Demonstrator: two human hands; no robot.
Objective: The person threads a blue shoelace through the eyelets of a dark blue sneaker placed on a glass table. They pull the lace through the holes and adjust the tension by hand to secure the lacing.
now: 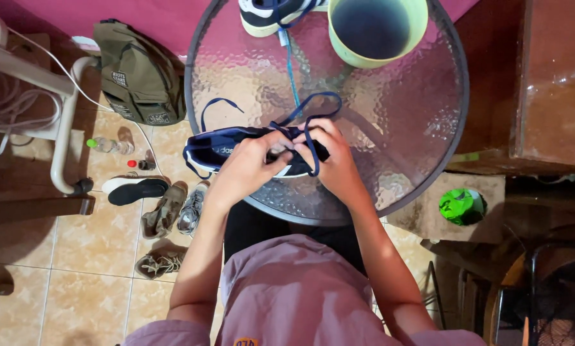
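Note:
A dark blue sneaker with a white sole lies on its side on the round glass table, toe pointing left. My left hand grips the shoe's upper and pinches its blue lace. My right hand holds the same lace, which loops up and around my fingers. A second matching sneaker sits at the table's far edge, with a long blue lace trailing down toward my hands.
A pale green round tub stands at the far side of the table. On the tiled floor to the left are an olive backpack, several shoes and sandals and small bottles. A green ball lies to the right beside wooden furniture.

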